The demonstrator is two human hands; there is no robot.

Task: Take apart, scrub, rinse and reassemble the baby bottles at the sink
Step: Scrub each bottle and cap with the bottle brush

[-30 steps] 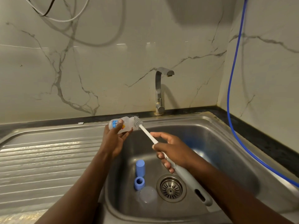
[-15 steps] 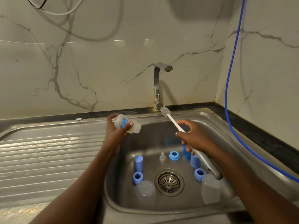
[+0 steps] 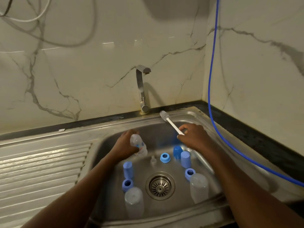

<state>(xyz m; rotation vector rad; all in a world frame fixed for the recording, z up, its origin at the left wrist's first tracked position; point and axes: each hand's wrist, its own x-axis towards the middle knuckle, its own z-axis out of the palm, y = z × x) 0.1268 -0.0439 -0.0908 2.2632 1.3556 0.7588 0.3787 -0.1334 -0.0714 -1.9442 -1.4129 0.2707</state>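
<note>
My left hand (image 3: 122,146) grips a clear baby bottle (image 3: 138,143) with a blue print, its mouth turned down over the sink basin (image 3: 218,163). My right hand (image 3: 195,137) holds the white bottle brush (image 3: 171,123); its grey bristle head points up toward the back rim, near the tap (image 3: 141,89). In the basin lie two clear bottles, one front left (image 3: 134,204) and one at the right (image 3: 199,186). Blue caps (image 3: 128,169) (image 3: 185,159) (image 3: 177,151), blue collar rings (image 3: 127,184) (image 3: 165,157) (image 3: 189,173) and a clear teat (image 3: 153,159) stand around the drain (image 3: 160,185).
A ribbed steel draining board (image 3: 41,167) lies left of the basin. A blue hose (image 3: 212,89) hangs down the right wall and runs along the dark counter (image 3: 256,137). White and dark cables (image 3: 32,18) hang at the top left.
The brush has come out of the bottle and swung right toward the tap. My left hand has lowered the bottle into the basin and tipped its mouth downward.
</note>
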